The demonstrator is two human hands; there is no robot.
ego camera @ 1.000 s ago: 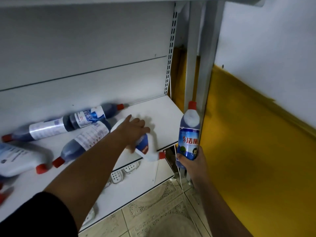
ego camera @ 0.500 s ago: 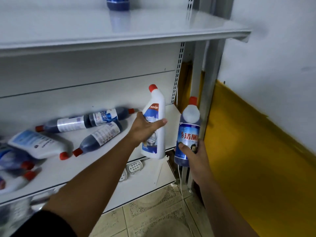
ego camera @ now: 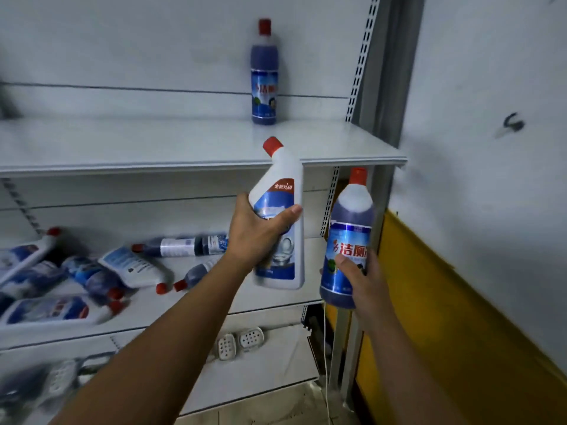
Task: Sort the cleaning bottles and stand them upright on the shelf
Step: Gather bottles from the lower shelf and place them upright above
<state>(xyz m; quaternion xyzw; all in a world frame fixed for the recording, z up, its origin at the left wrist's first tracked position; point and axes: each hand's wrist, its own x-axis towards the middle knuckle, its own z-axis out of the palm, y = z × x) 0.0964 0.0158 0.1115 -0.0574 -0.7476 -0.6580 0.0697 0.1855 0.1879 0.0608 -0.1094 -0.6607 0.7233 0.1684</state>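
Bottle of white plastic [ego camera: 285, 179] near upright, tight within left grip [ego camera: 254, 237]; blue bottle [ego camera: 352, 222] upright, tight within right grip [ego camera: 368, 283].

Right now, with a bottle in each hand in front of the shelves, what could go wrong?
1. The white bottle in the left hand is tilted, its cap near the upper shelf front edge; it might catch there going up.
2. The right hand holds the blue bottle too, so neither hand could steady the standing bottle if bumped.
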